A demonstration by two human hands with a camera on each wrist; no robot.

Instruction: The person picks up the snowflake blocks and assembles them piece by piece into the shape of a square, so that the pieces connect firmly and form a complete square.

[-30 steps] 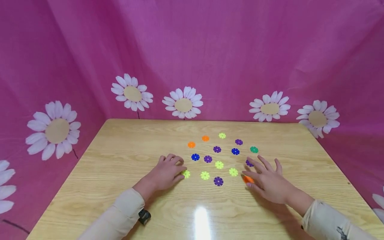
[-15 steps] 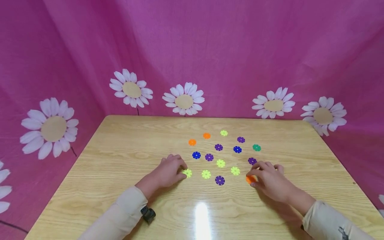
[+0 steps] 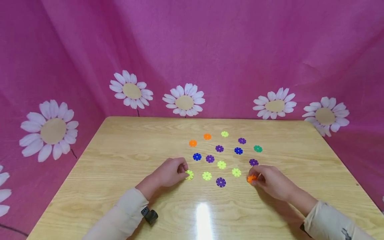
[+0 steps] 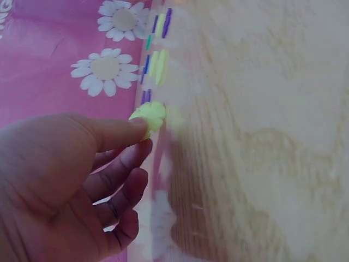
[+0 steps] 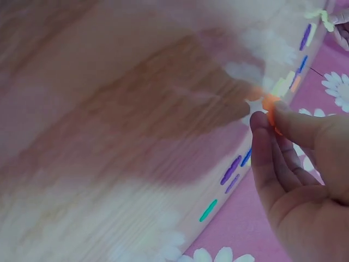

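Observation:
My left hand [image 3: 171, 172] pinches a yellow-green notched plastic disc [image 3: 189, 175] between thumb and fingers at the left of the scattered discs. In the left wrist view that disc [image 4: 155, 115] is tilted up, the thumb across its face. On the right, my right hand [image 3: 274, 181] holds an orange notched disc [image 3: 251, 179] by its edge. The right wrist view has this orange disc [image 5: 271, 109] between thumb and forefinger. A purple disc [image 3: 253, 162] lies just beyond the right hand, and a yellow-green disc [image 3: 207, 176] lies to the right of the left hand.
Several more flat discs lie between and beyond the hands, among them a blue one [image 3: 197, 156], a green one [image 3: 258, 148] and an orange one [image 3: 207, 136]. The wooden table [image 3: 126, 140] ends at a pink cloth [image 3: 222, 60] printed with daisies.
Both hands have closed their fingers: the left now pinches the yellow-green disc, and the right, spread wide a second ago, grips the orange disc. The view has shifted slightly.

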